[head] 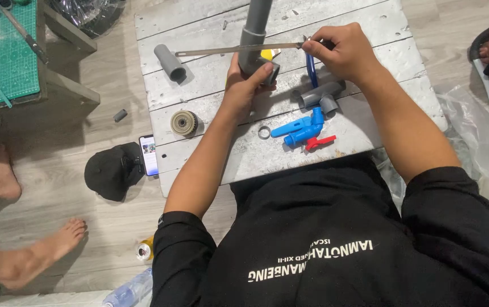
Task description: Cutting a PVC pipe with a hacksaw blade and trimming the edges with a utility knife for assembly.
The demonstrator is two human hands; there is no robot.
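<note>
On a grey, worn plank board (369, 122) laid over a pale wood-look floor (45, 193), the left hand (247, 82) is closed around a grey pipe with an elbow fitting (253, 40) that stands up from the board, while the right hand (341, 51) grips the blue handle end of a hacksaw (238, 49) whose blade lies across the pipe. Near them on the board lie a short grey pipe piece (170, 62), a grey tee fitting (319, 95), a blue tap with a red lever (304, 132) and a round toothed part (184, 123) — beside the board, on the floor, sit a black cap (111, 170) and a phone (149, 154), with another person's bare feet (34, 256) at the left edge
</note>
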